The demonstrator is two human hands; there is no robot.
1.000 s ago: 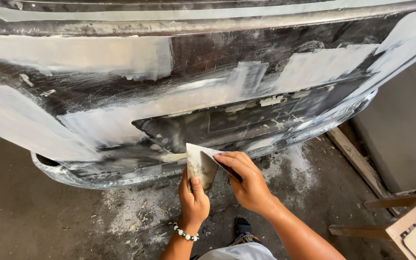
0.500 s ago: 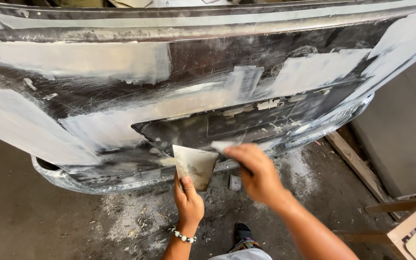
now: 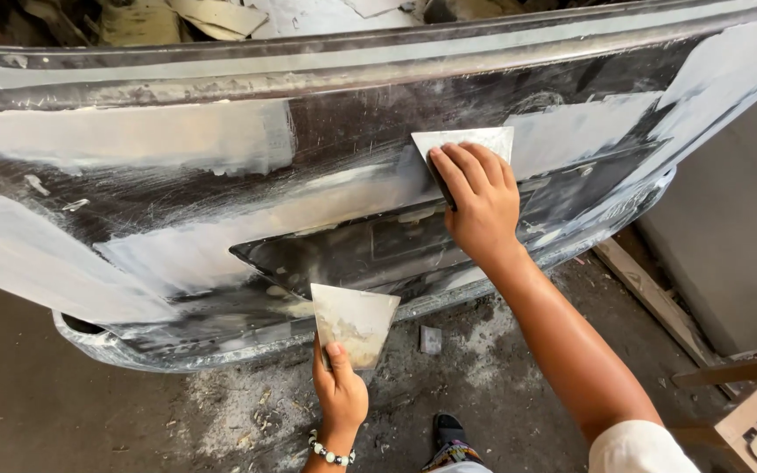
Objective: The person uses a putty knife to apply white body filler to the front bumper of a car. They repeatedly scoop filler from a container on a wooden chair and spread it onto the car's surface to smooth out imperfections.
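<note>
Hands: right hand (image 3: 479, 201) presses a flat metal spreader blade (image 3: 470, 140) against the dark, filler-patched car bumper panel (image 3: 343, 149), fingers spread along its edge; left hand (image 3: 339, 394) below the panel pinches a putty-smeared square mixing board (image 3: 354, 322). Best practice, judged: blade shallow, pressure even, strokes overlapping.

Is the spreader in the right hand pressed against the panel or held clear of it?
Pressed against it: the right hand lays the spreader flat on the dark panel, fingers spread over its blade.
</note>
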